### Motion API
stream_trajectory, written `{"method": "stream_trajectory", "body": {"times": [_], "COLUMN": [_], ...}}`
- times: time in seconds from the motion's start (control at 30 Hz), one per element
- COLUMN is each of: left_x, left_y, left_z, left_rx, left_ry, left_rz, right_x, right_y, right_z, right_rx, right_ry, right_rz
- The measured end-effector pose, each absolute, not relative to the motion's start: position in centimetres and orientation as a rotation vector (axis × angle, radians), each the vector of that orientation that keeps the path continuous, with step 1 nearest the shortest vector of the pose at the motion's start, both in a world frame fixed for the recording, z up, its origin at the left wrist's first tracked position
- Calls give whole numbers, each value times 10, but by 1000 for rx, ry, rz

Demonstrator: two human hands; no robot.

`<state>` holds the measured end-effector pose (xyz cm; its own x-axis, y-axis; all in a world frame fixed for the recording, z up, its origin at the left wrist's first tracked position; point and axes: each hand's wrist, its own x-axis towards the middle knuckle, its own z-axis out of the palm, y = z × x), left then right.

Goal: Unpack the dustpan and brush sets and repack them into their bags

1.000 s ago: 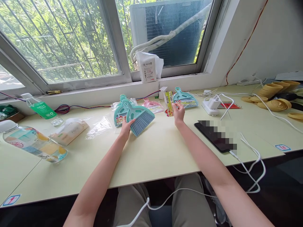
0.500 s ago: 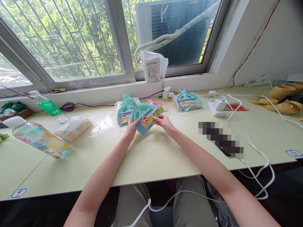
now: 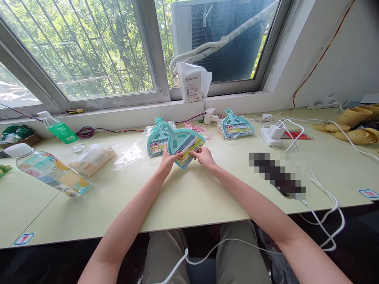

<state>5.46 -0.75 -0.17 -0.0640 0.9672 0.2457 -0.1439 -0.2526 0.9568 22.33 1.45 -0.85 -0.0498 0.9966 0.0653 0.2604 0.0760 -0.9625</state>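
Both hands hold a teal dustpan and brush set [image 3: 177,137] just above the table, tilted with its handle to the upper left and its blue bristles downward. My left hand [image 3: 168,161] grips its lower left edge, thumb across the front. On the right side, my right hand [image 3: 205,157] pinches the yellow printed label [image 3: 189,152] and edge. Close behind lie another teal dustpan set [image 3: 154,138] in clear wrap and a partly hidden pink set [image 3: 197,129]. Farther right is a wrapped teal dustpan set [image 3: 237,125].
An empty clear plastic bag [image 3: 128,156], a tissue pack [image 3: 93,159] and two bottles, one large [image 3: 53,169] and one green-labelled [image 3: 62,132], lie to the left. A white power strip [image 3: 271,136], cables and a pixelated dark object [image 3: 276,175] are on the right.
My right hand has shifted slightly left and down along the label, and the held set has turned a little. My left thumb lies farther over its front. The view has moved slightly.
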Motion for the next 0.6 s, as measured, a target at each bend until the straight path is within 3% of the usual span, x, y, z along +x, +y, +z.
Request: {"method": "stream_trajectory", "body": {"times": [0.23, 0.47, 0.6], "left_x": [54, 51, 53], "left_y": [-6, -4, -7], "left_z": [0, -1, 3], "left_rx": [1168, 1157, 1232], "left_ry": [975, 953, 912], "left_rz": [1538, 1547, 1488], "right_x": [227, 210, 209], "right_y": [16, 10, 7], "right_z": [-8, -11, -8], "right_rx": [-1397, -906, -866], "right_ry": [-1292, -1038, -983], "right_rz": [807, 1478, 1502]}}
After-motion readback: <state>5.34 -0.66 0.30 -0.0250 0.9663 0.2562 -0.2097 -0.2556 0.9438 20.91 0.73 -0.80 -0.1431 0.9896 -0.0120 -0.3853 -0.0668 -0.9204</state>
